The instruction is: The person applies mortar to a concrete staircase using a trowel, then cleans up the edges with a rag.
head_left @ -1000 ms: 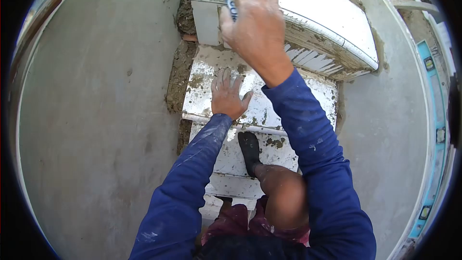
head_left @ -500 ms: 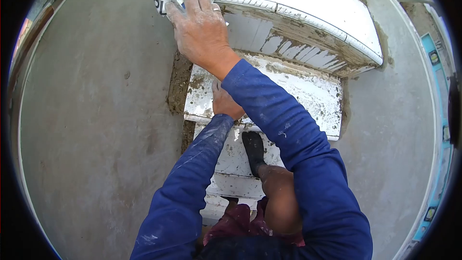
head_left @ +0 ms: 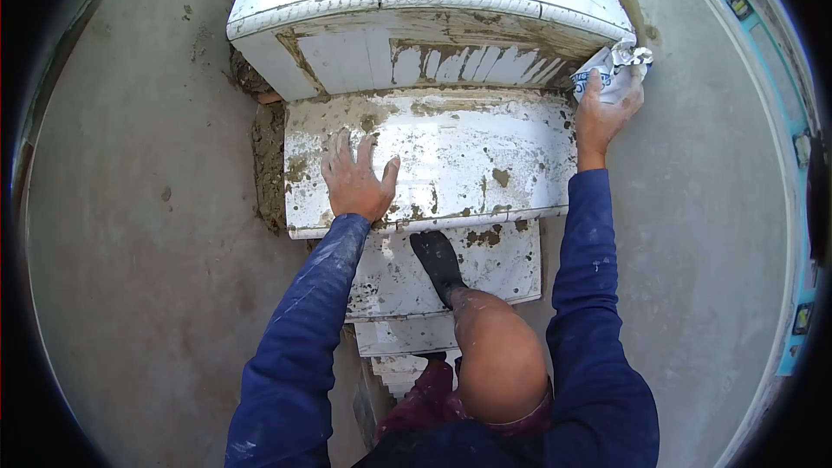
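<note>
My left hand [head_left: 358,180] lies with spread fingers on the white, mortar-spotted stair tread [head_left: 451,160], near its left side. At the right end of the upper step, my right hand [head_left: 604,126] grips a crumpled white wrapper with blue print [head_left: 614,74]. The wrapper is against the corner of the upper step's edge. Brown smears and drips mark the white riser [head_left: 338,61] below the rounded nosing [head_left: 459,2].
A foot in a black sock [head_left: 438,262] stands on the lower tread [head_left: 394,282]. Grey walls [head_left: 130,191] flank the stairs. Rough mortar [head_left: 270,165] lines the left side. A light-blue level [head_left: 784,113] lies at the far right.
My right hand has carried the wrapper from the left end of the upper step to its right end. My left hand now shows fully, fingers spread. The view has shifted.
</note>
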